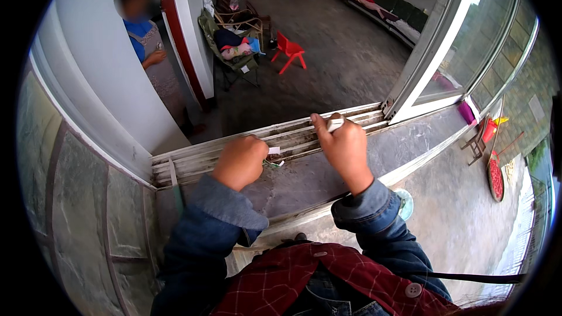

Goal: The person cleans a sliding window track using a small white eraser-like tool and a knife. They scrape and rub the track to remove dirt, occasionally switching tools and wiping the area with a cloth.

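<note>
My right hand (344,151) is closed around a white handle (335,123), whose end shows above the fist; its lower part is hidden. It is over the dirty white window track (360,118), towards the sliding pane. My left hand (241,160) is curled into a fist on the same track, further left. A small white piece (273,150) and some green and white scraps (274,163) show beside its fingers. Whether that fist grips anything is hidden. Dark dirt lies in the grooves near the scraps. Below the track runs the grey stone sill (290,184).
A sliding window pane (456,39) stands at the right end of the track. A thin pale strip (175,184) crosses the sill at left. A person (153,57) stands beyond the wall. Inside is a red plastic chair (288,50); outside, a light blue basin (405,204) stands on the ground.
</note>
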Available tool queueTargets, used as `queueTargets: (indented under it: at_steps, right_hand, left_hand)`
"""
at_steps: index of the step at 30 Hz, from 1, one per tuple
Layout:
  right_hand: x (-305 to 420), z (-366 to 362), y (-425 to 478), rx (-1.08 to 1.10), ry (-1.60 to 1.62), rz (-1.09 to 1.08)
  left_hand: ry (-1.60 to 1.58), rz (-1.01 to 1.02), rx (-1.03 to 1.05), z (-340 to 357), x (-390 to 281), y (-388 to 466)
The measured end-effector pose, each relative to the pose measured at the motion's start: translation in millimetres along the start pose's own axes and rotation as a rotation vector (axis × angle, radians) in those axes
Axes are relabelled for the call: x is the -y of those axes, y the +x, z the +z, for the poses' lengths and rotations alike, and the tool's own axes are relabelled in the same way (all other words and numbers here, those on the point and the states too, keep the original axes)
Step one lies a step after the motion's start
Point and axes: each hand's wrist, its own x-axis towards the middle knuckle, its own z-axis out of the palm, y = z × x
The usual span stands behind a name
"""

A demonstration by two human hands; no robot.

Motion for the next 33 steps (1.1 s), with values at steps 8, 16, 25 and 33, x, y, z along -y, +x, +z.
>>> queueTargets:
  at_steps: [8, 16, 25, 33]
  right_hand:
    - [35, 31, -9, 0.135, -0.152, -0.124]
    - [42, 33, -16, 0.179, 0.423, 0.131]
    - [7, -7, 2, 0.124, 0.28, 0.174]
    - [49, 33, -19, 0.118, 0.214, -0.082]
  left_hand:
    - [0.013, -0.059, 0.036, 1, 0, 2]
    - [-0.039, -0.033, 0.002, 0, 2, 1]
    - [-0.021, -0.073, 0.039, 2, 1, 2]
    - [-0.058, -0.067, 0.068, -1, 1, 1]
